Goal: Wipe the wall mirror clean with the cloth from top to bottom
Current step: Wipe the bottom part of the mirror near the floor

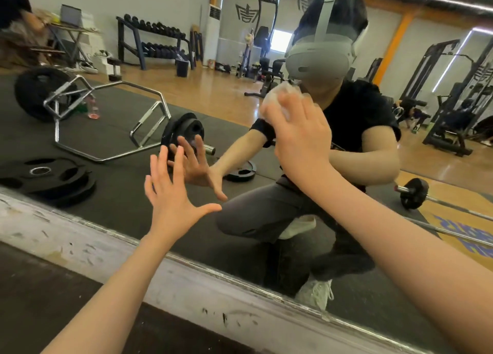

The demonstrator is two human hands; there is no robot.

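The wall mirror (112, 129) fills most of the head view and reflects a gym and a crouching person. My left hand (173, 196) lies flat on the glass with its fingers spread. My right hand (301, 134) is higher on the mirror and presses a crumpled white cloth (277, 97) against the glass. The cloth is blurred and mostly hidden behind my fingers.
A scuffed white ledge (80, 244) runs under the mirror's bottom edge, with dark floor below it. In the reflection are a hex bar with plates (106, 118), loose weight plates (48, 177), a barbell (416, 193) and a dumbbell rack (154, 41).
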